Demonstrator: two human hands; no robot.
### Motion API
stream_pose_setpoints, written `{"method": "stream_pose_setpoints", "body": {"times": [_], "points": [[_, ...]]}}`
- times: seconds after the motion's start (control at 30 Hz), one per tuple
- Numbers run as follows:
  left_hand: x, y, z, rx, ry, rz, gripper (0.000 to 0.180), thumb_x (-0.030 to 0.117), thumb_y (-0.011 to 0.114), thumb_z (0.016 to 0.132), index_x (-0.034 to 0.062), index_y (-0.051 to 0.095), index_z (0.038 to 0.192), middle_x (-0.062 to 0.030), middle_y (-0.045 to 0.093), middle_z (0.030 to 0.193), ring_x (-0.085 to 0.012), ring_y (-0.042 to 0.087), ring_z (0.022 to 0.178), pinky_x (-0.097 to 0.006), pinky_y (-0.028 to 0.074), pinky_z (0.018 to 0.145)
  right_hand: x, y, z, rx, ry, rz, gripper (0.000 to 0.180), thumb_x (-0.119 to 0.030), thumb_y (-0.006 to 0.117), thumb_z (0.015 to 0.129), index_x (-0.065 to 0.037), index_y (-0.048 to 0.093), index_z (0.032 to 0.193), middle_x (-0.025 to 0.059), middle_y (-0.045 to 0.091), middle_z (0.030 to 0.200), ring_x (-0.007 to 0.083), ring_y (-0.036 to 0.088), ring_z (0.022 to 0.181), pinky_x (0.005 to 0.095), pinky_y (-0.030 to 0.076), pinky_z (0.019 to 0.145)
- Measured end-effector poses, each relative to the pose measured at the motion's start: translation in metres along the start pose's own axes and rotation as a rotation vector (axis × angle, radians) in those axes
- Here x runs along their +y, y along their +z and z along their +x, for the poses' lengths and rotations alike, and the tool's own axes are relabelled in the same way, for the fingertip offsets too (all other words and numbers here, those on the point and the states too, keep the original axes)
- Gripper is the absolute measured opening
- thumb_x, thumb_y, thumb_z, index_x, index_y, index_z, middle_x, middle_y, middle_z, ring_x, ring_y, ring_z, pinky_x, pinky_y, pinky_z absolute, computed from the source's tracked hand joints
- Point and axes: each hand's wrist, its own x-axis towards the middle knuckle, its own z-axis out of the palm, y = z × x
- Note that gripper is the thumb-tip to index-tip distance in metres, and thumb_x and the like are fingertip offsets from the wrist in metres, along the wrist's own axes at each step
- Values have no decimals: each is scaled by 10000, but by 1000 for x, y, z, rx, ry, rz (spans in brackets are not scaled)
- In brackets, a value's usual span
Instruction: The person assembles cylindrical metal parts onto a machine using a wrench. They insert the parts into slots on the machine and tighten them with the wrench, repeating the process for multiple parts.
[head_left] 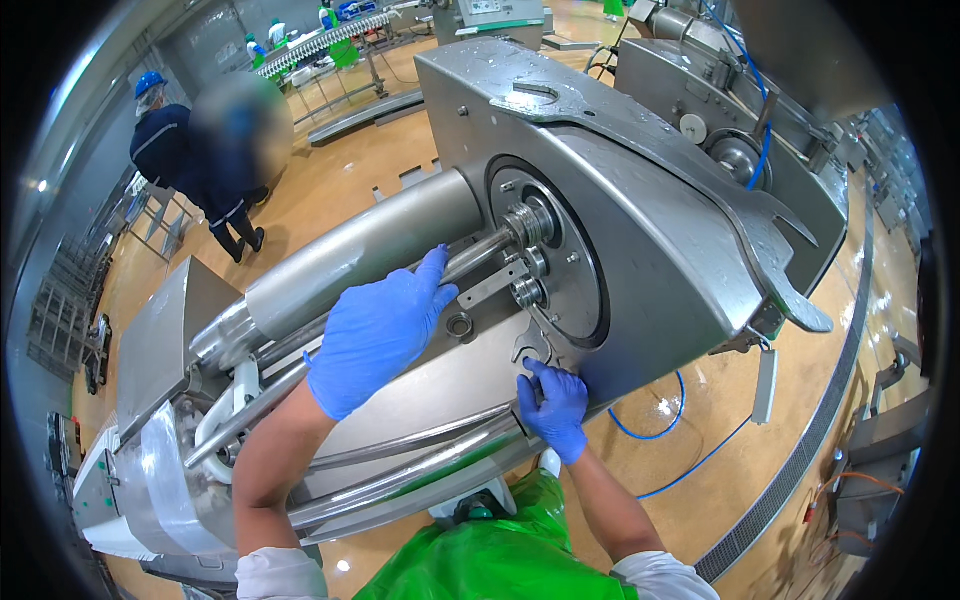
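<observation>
My left hand (pixel 375 335), in a blue glove, is closed around a long steel shaft (pixel 480 258). The shaft runs at a slant up to a threaded collar (pixel 530 224) on the round plate (pixel 572 290) of a steel machine. Lower down, my gloved right hand (pixel 556 408) has its fingers closed at the near end of a small open-ended wrench (pixel 533 346). The wrench's far end reaches up toward a lower round fitting (pixel 528 292), but I cannot tell whether it is seated there. A flat steel bar (pixel 493 286) with holes sticks out between the shaft and that fitting.
A large flat steel wrench with forked ends (pixel 690 175) lies across the machine's wet housing (pixel 640 270). A thick steel cylinder (pixel 365 250) runs alongside the shaft. Blue hoses (pixel 690 478) trail over the floor at right. A person in dark blue (pixel 165 145) stands at far left, beside a blurred figure.
</observation>
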Motion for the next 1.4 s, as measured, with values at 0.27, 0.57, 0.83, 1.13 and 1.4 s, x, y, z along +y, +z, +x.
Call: {"method": "stream_pose_setpoints", "body": {"times": [0.27, 0.57, 0.83, 1.13, 1.4], "points": [[-8, 2, 22, -10, 91, -18, 338, 326, 588, 930, 96, 608, 1177, -118, 597, 664, -296, 615, 596, -413, 458, 518, -3, -2, 1, 11, 7, 31, 217, -170, 702, 785, -111, 683, 993, -21, 579, 613, 190, 566, 538, 343, 442, 557], [-7, 4, 21, -47, 67, -83, 345, 356, 584, 927, 97, 601, 1155, -131, 616, 666, -321, 620, 589, -429, 473, 529, -2, -1, -2, -5, 9, 15, 240, -160, 716, 769, -108, 682, 1001, -12, 550, 596, 186, 558, 538, 341, 435, 543], [-14, 15, 18, 40, 112, -162, 356, 373, 559, 938, 89, 594, 1148, -137, 639, 692, -336, 626, 599, -458, 477, 521, 2, 4, -5, 16, 12, 46, 267, -149, 720, 772, -106, 668, 1030, 8, 553, 598, 201, 540, 516, 356, 424, 505], [24, 46, -43, 488, 329, -245, 459, 332, 688, 820, 118, 626, 1220, -94, 596, 1071, -289, 576, 974, -417, 466, 836, 2, 5, -3, 87, 100, 54, 207, -138, 704, 781, -97, 685, 983, 38, 611, 635, 207, 590, 534, 350, 477, 544], [-48, 194, -176, -532, -139, -227, 466, 353, 676, 817, 80, 547, 1173, -187, 607, 943, -375, 607, 847, -488, 485, 733, 1, 9, -5, 106, 82, -1, 180, -145, 673, 803, -104, 686, 978, 58, 647, 680, 242, 613, 567, 371, 482, 558]]}}
